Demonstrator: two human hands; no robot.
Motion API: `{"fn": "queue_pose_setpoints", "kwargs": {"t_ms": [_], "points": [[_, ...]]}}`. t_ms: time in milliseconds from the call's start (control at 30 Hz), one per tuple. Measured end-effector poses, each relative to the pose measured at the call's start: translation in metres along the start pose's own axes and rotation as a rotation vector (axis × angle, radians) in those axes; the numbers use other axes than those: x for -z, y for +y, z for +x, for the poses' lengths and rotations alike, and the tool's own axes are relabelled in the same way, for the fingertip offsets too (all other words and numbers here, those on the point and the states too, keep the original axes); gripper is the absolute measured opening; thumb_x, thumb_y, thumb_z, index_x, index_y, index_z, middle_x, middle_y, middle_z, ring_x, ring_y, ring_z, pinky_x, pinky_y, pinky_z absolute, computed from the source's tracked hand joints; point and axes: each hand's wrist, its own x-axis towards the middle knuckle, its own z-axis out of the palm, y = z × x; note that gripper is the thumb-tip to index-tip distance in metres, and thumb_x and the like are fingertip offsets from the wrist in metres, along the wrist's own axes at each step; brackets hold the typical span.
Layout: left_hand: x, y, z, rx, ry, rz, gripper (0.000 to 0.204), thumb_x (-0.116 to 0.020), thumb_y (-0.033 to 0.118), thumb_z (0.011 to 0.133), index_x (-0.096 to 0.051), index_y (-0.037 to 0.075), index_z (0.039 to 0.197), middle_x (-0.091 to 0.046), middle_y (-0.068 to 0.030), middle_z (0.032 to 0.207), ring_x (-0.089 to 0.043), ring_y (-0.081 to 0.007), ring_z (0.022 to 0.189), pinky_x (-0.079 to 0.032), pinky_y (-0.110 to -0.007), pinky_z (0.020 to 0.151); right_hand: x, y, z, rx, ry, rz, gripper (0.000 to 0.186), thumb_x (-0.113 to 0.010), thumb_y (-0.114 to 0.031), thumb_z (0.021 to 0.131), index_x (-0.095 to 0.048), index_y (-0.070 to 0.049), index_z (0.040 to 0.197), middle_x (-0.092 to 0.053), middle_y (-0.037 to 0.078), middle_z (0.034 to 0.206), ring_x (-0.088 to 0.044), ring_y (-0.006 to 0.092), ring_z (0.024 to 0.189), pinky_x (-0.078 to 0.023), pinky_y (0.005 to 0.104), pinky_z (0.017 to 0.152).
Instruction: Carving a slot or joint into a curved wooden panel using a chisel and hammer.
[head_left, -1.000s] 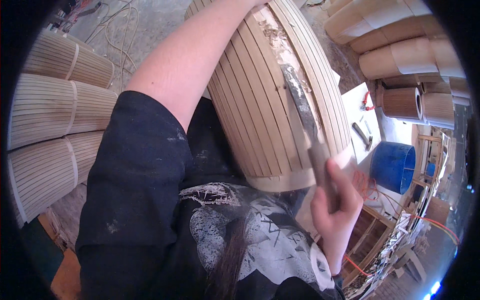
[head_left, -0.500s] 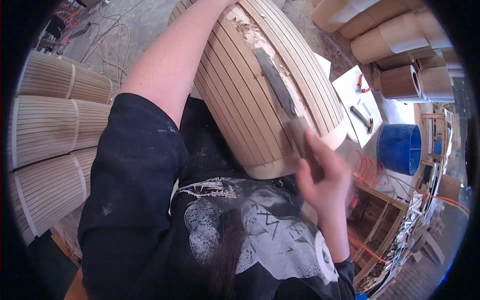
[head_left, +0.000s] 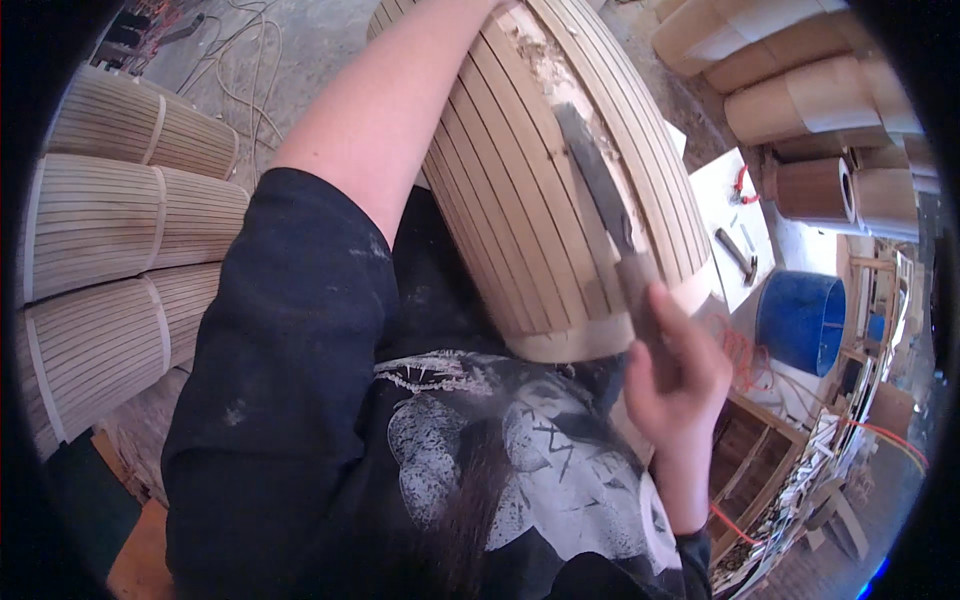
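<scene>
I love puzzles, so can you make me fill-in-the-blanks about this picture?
1. The person's ____ hand holds a bladed tool over a barrel-shaped slatted piece.
2. The hammer lies on a ____ board.
3. The pliers-like tool near the hammer has ____ handles.
4. The big round tub at the picture's right is coloured ____.

Missing words: right; white; red; blue.

This is a woodworking workshop: a flat-bladed hand tool (head_left: 598, 185) meets a slatted wooden barrel (head_left: 515, 195), and slatted cylinders (head_left: 95, 225) lie stacked at left. A hammer (head_left: 737, 257) and red-handled pliers (head_left: 742, 188) rest on a white sheet (head_left: 717, 192); cables (head_left: 262, 85) trail over the grey floor (head_left: 315, 75).
</scene>
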Motion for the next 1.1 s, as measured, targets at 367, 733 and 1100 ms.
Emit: {"fn": "queue_pose_setpoints", "kwargs": {"t_ms": [367,733,1100], "points": [[0.009,-0.002,-0.001,-0.039,-0.142,-0.076,0.059,-0.042,0.044,0.098,-0.048,0.009,0.146,-0.049,-0.0193,0.150,-0.044,-0.0362,0.140,-0.024,-0.059,0.118,0.001,0.011,-0.008,-0.002,-0.016,0.029,0.052,-0.069,-0.005,0.076,-0.067,-0.004,0.127,-0.067,0.014,0.077,-0.065,0.0268,0.063,-0.051,0.0324,0.062],[-0.006,-0.004,0.001,-0.023,-0.003,0.032,0.062,-0.041,0.045,0.099,-0.039,0.014,0.153,-0.043,-0.0201,0.154,-0.038,-0.0377,0.144,-0.019,-0.060,0.119,-0.007,0.008,0.003,0.043,-0.038,0.034,0.051,-0.069,-0.005,0.076,-0.067,-0.001,0.127,-0.069,0.016,0.082,-0.066,0.0288,0.067,-0.053,0.0340,0.066],[-0.010,-0.006,0.004,-0.034,-0.013,-0.004,0.062,-0.041,0.045,0.099,-0.040,0.010,0.151,-0.042,-0.0193,0.154,-0.037,-0.0365,0.144,-0.020,-0.060,0.119,-0.025,0.015,0.041,0.132,-0.010,-0.085,0.052,-0.070,-0.010,0.077,-0.067,-0.008,0.128,-0.065,0.013,0.071,-0.063,0.0272,0.059,-0.049,0.0330,0.059]]}}
